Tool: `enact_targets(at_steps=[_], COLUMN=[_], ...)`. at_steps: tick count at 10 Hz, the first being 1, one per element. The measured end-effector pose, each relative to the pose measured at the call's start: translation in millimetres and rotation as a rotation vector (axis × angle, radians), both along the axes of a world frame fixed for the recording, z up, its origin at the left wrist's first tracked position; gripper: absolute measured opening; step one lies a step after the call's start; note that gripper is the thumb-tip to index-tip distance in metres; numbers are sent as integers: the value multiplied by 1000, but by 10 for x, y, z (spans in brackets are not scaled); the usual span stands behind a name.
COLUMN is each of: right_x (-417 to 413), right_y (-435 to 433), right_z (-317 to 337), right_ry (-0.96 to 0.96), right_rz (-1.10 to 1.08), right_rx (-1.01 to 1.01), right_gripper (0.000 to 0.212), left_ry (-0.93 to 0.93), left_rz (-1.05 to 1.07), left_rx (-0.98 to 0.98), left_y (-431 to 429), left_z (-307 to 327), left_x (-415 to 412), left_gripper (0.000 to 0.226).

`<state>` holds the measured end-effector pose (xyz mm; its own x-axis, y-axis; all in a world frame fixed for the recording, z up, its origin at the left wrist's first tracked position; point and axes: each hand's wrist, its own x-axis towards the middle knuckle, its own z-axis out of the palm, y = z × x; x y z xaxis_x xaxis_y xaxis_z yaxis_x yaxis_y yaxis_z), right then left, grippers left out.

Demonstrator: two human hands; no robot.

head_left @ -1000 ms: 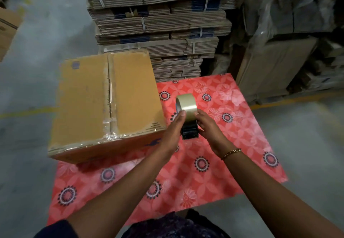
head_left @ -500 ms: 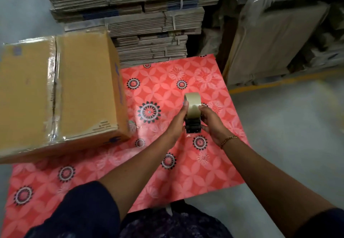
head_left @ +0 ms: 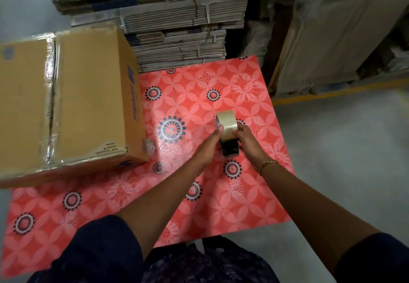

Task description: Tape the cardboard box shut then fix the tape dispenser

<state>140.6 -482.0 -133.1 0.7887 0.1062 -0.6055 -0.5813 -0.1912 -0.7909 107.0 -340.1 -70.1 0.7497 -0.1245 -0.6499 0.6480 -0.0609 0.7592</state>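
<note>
A brown cardboard box stands at the left on a red flowered mat, its top flaps closed with clear shiny tape along the centre seam and front edge. To its right I hold a tape dispenser above the mat: a black body with a roll of clear tape on top. My left hand grips its left side, thumb up against the roll. My right hand grips its right side, fingers on the roll. A gold bracelet is on my right wrist.
Strapped stacks of flat cardboard rise right behind the mat and box. Large plastic-wrapped cardboard sheets lean at the back right, beside a yellow floor line. Grey concrete floor lies to the right.
The view has swung to the right, so the box now sits farther left in the frame. Both hands have stayed on the tape dispenser, holding it above the mat away from the box.
</note>
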Motion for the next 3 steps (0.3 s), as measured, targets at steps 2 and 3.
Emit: enact_targets(at_steps=[2, 3], right_x=[-19, 18], right_y=[-78, -60], right_z=[139, 278], right_ry=[-39, -86], right_rz=[-84, -103], right_rx=[-24, -79], right_gripper=[42, 37], left_ry=[-35, -79], left_rz=[-92, -111], left_rx=[222, 308], left_y=[366, 576], left_z=[-127, -119], left_x=[-55, -86], left_gripper=[56, 56])
